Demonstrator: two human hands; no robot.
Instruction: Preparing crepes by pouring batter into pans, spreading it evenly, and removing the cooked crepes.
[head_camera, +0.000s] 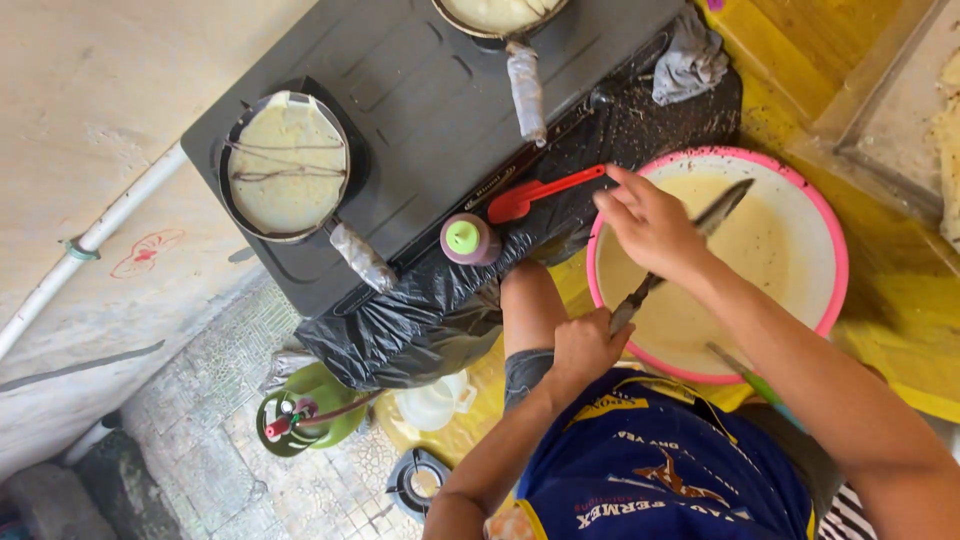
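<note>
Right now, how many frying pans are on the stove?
2: one pan holding a drizzled crepe at the stove's left, another pan at the top edge, partly cut off by the frame.

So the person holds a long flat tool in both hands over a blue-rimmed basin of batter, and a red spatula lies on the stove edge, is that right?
Not quite: the head view shows the basin has a pink rim, not blue. The rest holds: the left hand and right hand both grip the long flat tool over the batter, and the red spatula lies on the stove edge.
</note>
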